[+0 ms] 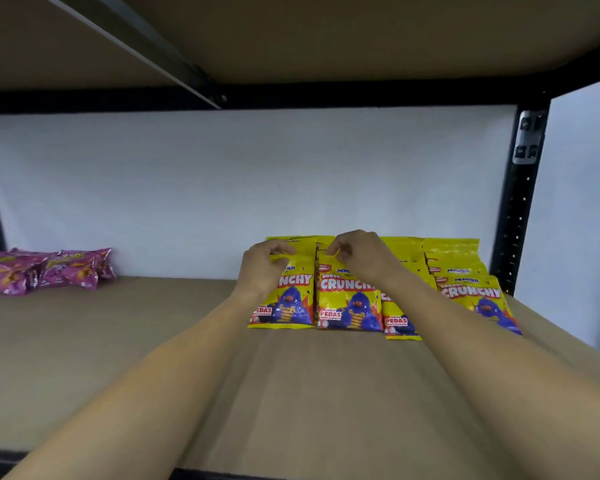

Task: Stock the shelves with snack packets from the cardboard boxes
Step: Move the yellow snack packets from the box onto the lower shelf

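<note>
1. Two bare forearms reach forward from the bottom of my view, over a flat brown shelf board point(118, 358) with a matte, cardboard-like face.
2. Glossy yellow snack packets point(458, 271) stand in rows at the back right of the shelf, leaning against a plain white wall point(222, 185). Each is a flat, rectangular foil pouch printed with red "CRUNCHY" lettering and a purple cartoon figure.
3. My left hand point(262, 265) is raised at the wrist with fingers curled, pinching the top edge of the leftmost yellow packet point(288, 306), which stands upright.
4. My right hand point(359, 254) mirrors it, fingers curled and pinching the top edge of the neighbouring yellow packet point(347, 306), just beside the first; their side edges touch.
5. Shiny, crinkled pink packets point(45, 270) lie in a loose pile at the far left of the same shelf, well apart from the yellow ones.
6. Black metal framing surrounds the bay: a perforated upright post point(520, 209) stands at the right, and a dark crossbeam point(257, 97) runs along the top under the brown underside of the shelf above.
</note>
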